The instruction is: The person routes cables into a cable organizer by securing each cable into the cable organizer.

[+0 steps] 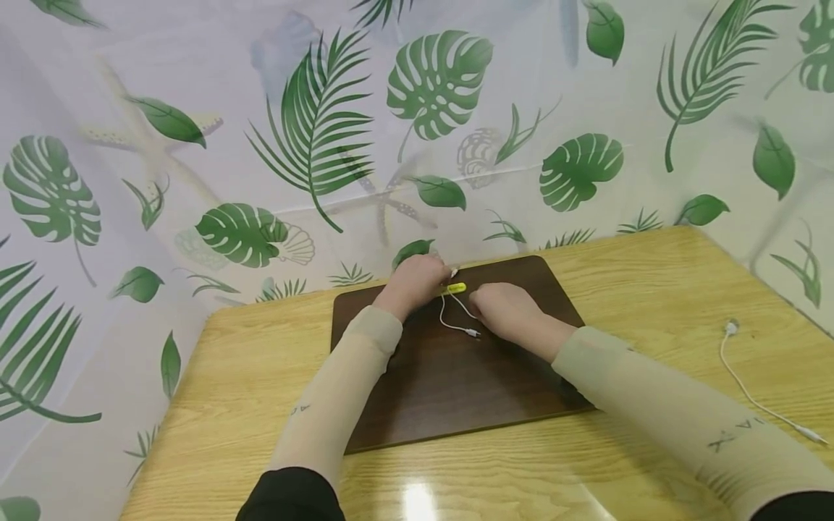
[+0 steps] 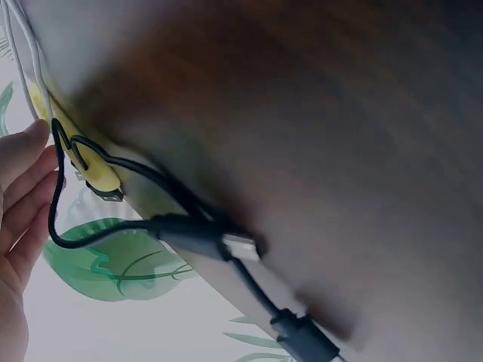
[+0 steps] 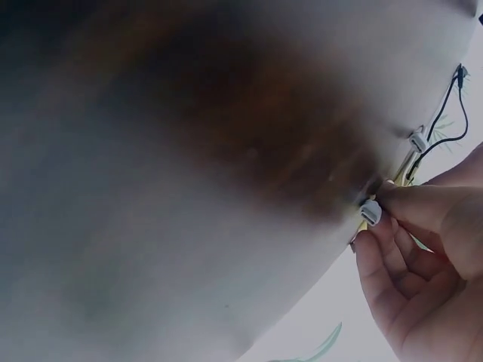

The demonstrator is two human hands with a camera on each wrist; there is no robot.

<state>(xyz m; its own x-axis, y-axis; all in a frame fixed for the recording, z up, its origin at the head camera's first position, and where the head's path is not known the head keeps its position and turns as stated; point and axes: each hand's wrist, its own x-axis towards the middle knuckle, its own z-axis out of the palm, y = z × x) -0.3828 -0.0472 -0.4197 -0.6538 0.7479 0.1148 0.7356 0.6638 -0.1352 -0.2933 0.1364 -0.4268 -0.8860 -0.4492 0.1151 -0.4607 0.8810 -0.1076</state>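
Note:
My left hand (image 1: 417, 281) holds a small yellow strip (image 1: 457, 287) over the far part of a dark brown board (image 1: 449, 391). In the left wrist view, a black cable (image 2: 113, 160) loops around the strip and ends in a USB plug (image 2: 241, 246) and a second black plug (image 2: 306, 339). A thin white cable (image 1: 444, 316) hangs from the strip, with a white plug (image 1: 473, 333) over the board. My right hand (image 1: 511, 312) pinches a white cable's connector (image 3: 370, 212) between thumb and fingers, just right of the strip.
The board lies on a light wooden table (image 1: 260, 376). Another short white cable (image 1: 743, 383) lies on the table at the right. A leaf-patterned cloth (image 1: 456, 174) stands behind the table's far edge.

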